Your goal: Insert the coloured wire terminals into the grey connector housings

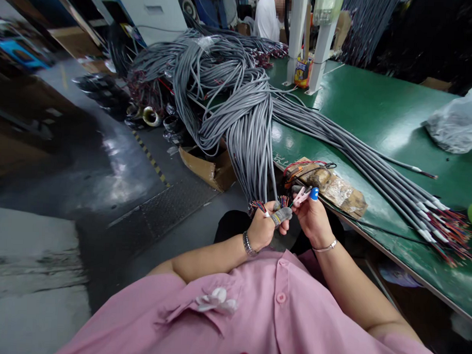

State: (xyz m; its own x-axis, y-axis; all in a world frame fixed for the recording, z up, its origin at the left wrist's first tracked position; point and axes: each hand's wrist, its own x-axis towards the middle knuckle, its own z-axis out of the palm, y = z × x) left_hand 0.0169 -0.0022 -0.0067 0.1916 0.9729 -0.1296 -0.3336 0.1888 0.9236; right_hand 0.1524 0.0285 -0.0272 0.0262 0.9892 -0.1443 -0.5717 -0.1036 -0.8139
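The fingers of the left hand (262,232) were closed round a bunch of coloured wires (284,201), the tips spread above the fist, probably so single strands stood apart. Those of the right hand (312,217) pinched a pink clip (300,197) just beside them; whether it touched a wire, I couldn't tell. A grey cap (282,216) and a blue cap (314,193) covered fingertips, perhaps to spare the skin. Near the right hand, a taped wooden block (345,197) sat at the edge of the green table (362,101). A thick bundle of grey cables (250,108) drooped off the table, likely to keep ends within reach; a second bundle (360,155) lay lengthwise, its ends gathered.
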